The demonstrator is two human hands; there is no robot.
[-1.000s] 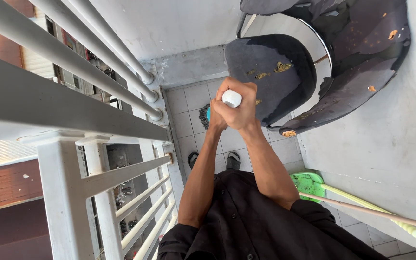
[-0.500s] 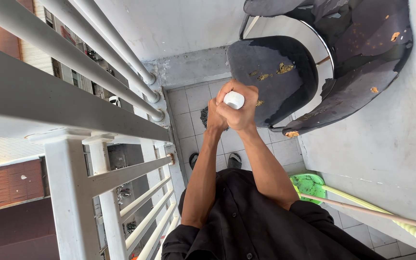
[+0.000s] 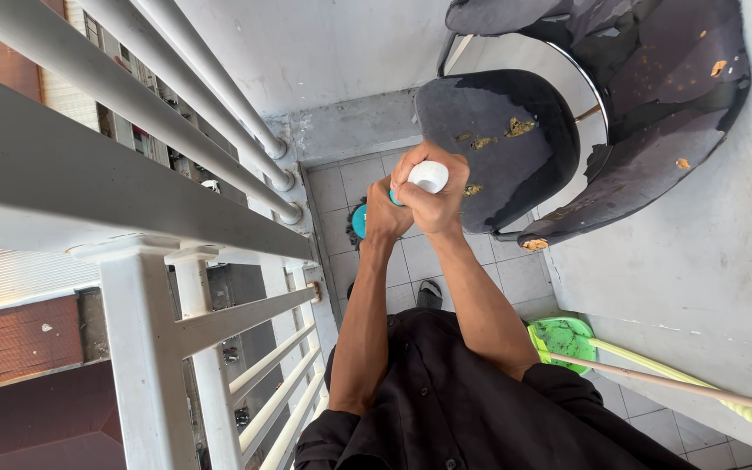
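While I am looking straight down past my chest, I am clamping both hands on a teal bottle [image 3: 359, 221] held out in front of me. My right hand [image 3: 435, 202] is wrapping its fingers tight around the white cap [image 3: 429, 176] at the top, and my left hand [image 3: 384, 211] is closing around the body just beneath, so only a sliver of teal is showing at its left edge. The two hands are touching each other. The bottle is hanging above the pale tiled floor [image 3: 341, 187], just left of a worn black chair [image 3: 498, 144] whose seat is flaking yellow foam. A white railing [image 3: 219, 130] is running along my left. By the grey wall on my right, a green dustpan [image 3: 565, 341] and a pale green handle [image 3: 681, 379] are lying near my elbow.
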